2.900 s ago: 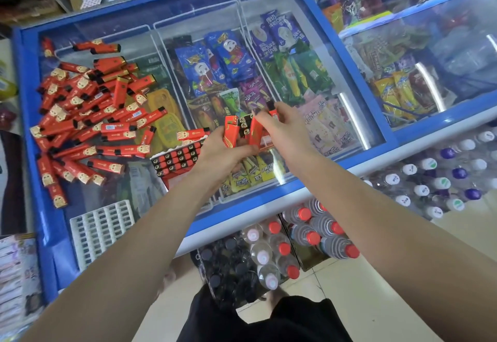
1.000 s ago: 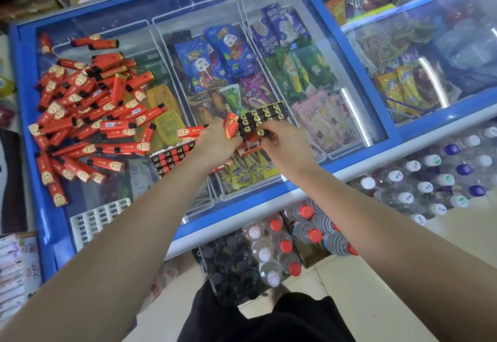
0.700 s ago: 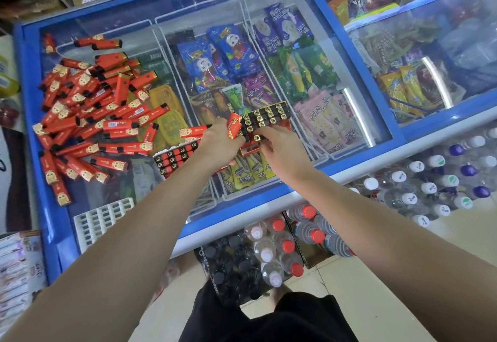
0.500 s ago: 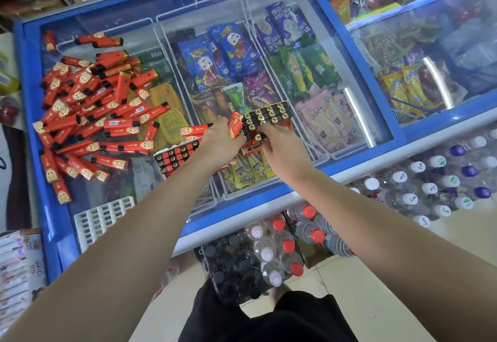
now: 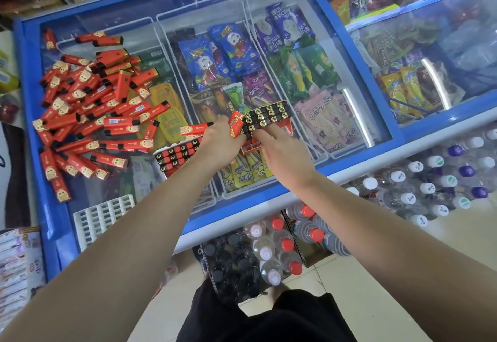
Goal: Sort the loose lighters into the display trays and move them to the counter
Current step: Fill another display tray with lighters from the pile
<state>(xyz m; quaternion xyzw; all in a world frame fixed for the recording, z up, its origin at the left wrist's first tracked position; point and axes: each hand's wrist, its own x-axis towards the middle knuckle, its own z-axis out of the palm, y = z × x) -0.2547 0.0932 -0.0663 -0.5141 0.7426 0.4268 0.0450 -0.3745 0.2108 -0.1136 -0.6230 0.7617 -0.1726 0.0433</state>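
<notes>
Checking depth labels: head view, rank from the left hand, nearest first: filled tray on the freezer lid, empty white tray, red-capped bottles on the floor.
1. Filled tray, just left of the left hand on the lid.
2. Empty white tray, lower left at the freezer's front edge.
3. Red-capped bottles, below on the floor.

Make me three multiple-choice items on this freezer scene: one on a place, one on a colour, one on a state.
1. Where does the pile of loose lighters lie?
A. on the floor
B. on the left part of the freezer lid
C. on the bottle caps

2. What colour are the loose lighters' bodies?
A. red
B. green
C. white

3. What is the left hand doing?
A. hanging idle
B. pressing flat on the glass
C. holding one lighter beside the filled tray

Answers: 1 B, they rest on the glass at left. 2 A, red with black ends. 3 C, its fingers wrap the lighter at the tray's edge.
</notes>
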